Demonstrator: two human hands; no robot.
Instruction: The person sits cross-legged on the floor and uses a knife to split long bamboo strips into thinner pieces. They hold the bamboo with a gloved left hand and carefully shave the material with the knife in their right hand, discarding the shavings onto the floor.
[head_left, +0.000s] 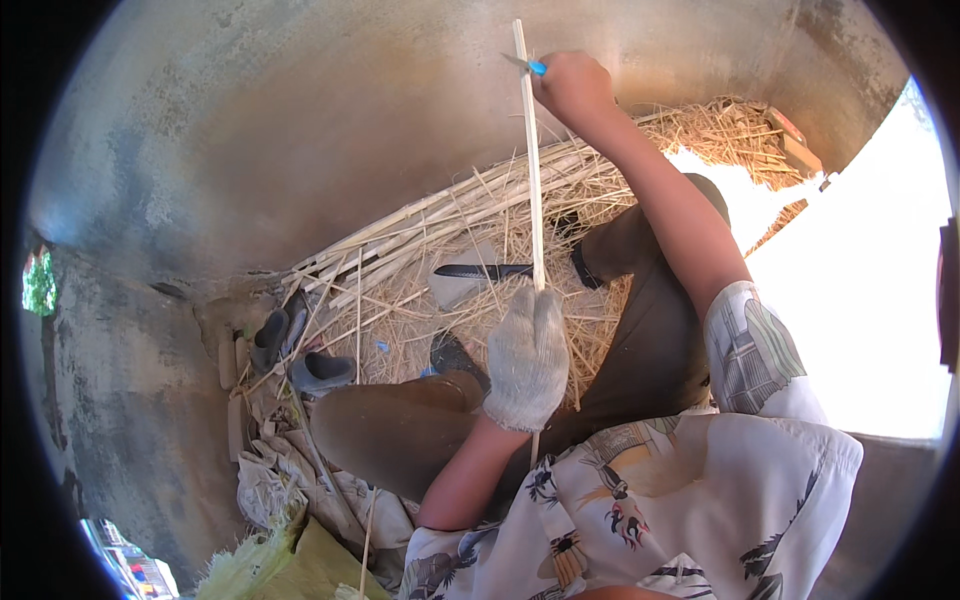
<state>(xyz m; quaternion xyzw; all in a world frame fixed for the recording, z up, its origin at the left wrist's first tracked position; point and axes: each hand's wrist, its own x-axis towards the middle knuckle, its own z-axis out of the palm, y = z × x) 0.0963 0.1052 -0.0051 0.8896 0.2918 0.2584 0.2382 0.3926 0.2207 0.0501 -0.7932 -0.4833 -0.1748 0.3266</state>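
My left hand (527, 360), in a pale knitted glove, is closed around the lower part of a long, pale wooden strip that looks like split bamboo (534, 190). The strip stands nearly upright in the view, with its far end by the wall. Up there my bare right hand (576, 88) grips a small knife (538, 68) with a blue handle. Its short blade lies across the strip just below the tip. Below the glove, a thin end of the strip shows beside my forearm.
A black-handled knife (485, 271) lies on a flat grey slab (455, 291) between my legs. Long pale strips (400, 232) and loose shavings (610, 215) cover the floor along the curved wall (270, 130). Dark shoes (322, 371) sit left, a yellow-green sack (318, 565) lower left, bricks (795, 145) far right.
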